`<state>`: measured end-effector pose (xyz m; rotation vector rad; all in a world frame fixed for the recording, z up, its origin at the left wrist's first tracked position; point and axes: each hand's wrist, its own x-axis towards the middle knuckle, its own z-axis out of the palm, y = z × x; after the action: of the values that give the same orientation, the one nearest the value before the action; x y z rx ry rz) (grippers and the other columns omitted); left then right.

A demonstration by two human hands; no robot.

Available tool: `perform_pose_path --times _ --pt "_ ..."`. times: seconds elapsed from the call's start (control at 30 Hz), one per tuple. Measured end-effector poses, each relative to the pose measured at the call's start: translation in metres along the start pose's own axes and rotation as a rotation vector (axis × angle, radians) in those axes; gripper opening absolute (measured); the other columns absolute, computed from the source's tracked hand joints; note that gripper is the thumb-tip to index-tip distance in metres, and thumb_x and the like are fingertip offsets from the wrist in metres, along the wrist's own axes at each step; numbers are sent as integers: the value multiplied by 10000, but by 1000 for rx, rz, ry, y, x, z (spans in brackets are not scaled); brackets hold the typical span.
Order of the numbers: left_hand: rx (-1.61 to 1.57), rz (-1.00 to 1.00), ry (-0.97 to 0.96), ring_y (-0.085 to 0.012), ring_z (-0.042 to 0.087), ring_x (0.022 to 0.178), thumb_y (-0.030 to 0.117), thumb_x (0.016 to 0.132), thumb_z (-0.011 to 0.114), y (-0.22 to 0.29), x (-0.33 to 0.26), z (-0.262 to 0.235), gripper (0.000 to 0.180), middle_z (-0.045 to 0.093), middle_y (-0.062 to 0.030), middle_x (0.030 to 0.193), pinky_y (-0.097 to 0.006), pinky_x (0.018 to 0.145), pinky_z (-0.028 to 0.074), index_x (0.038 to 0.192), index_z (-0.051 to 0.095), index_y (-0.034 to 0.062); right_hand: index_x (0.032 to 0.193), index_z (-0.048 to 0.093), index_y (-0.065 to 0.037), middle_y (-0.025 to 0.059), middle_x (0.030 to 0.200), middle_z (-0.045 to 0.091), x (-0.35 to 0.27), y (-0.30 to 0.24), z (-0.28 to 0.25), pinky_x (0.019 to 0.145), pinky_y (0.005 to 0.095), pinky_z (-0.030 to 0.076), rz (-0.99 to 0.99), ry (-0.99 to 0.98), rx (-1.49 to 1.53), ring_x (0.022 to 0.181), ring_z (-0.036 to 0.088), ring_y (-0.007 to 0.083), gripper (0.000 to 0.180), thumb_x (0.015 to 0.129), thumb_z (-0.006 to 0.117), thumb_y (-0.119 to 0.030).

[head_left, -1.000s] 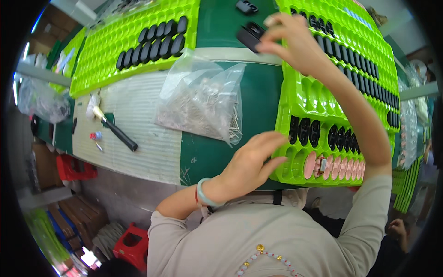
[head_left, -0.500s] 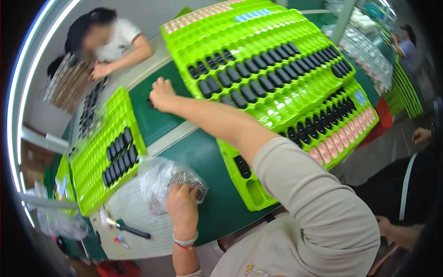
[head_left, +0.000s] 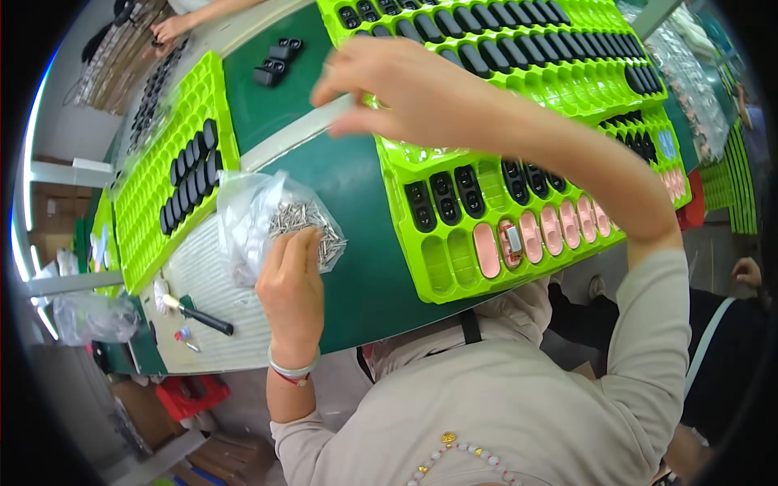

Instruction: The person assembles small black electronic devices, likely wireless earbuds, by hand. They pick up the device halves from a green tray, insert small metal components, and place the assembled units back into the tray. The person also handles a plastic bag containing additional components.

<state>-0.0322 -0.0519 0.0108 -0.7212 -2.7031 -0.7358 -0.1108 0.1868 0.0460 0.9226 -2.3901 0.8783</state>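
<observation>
My left hand (head_left: 292, 283) is pinched, its fingertips against a heap of small metal pins (head_left: 301, 219) in a clear plastic bag (head_left: 243, 211). What is between those fingers, if anything, is hidden. My right hand (head_left: 377, 89) hovers over the green table, somewhat blurred, thumb and fingers apart with nothing seen in them. Beyond it, a few small black cases (head_left: 275, 63) lie on the green mat. Under my right forearm, a green tray (head_left: 438, 279) holds black cases with round hollows (head_left: 446, 198) and pink oblong pieces (head_left: 486, 249); one slot has a red-and-white piece (head_left: 510, 243).
A green tray (head_left: 138, 235) with black oblong pieces (head_left: 190, 174) stands on the left. Below it lie a black-handled brush-like tool (head_left: 207, 318) and a small red-blue item (head_left: 183, 334). Another large green tray (head_left: 559, 97) spans the back. Across the table is another person's hand (head_left: 172, 29).
My right hand has left the black cases on the mat and come back toward me, its fingers opening. My left hand stays at the pins. The view has shifted downward.
</observation>
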Motion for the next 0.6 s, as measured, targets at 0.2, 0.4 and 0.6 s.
perform_pose_path --times 0.2,0.4,0.6 --pt "-530 225 -226 -268 622 718 -13 754 666 68 2 22 112 631 -120 809 -315 636 502 861 634 -10 904 633 -9 107 843 635 -136 -95 -10 632 299 497 373 64 335 746 622 231 194 731 720 -28" --pt "-565 398 -446 -256 607 731 6 754 663 87 1 51 174 617 -106 843 -328 613 498 920 614 9 923 613 -8 90 815 610 -199 -104 -7 578 298 490 462 288 232 687 607 228 213 727 690 24" --pt "-527 463 -579 -254 596 755 12 737 677 91 8 53 210 621 -94 880 -322 634 491 941 634 32 895 567 -6 99 793 583 -211 -100 -13 591 332 476 505 224 291 676 588 252 230 702 682 45"
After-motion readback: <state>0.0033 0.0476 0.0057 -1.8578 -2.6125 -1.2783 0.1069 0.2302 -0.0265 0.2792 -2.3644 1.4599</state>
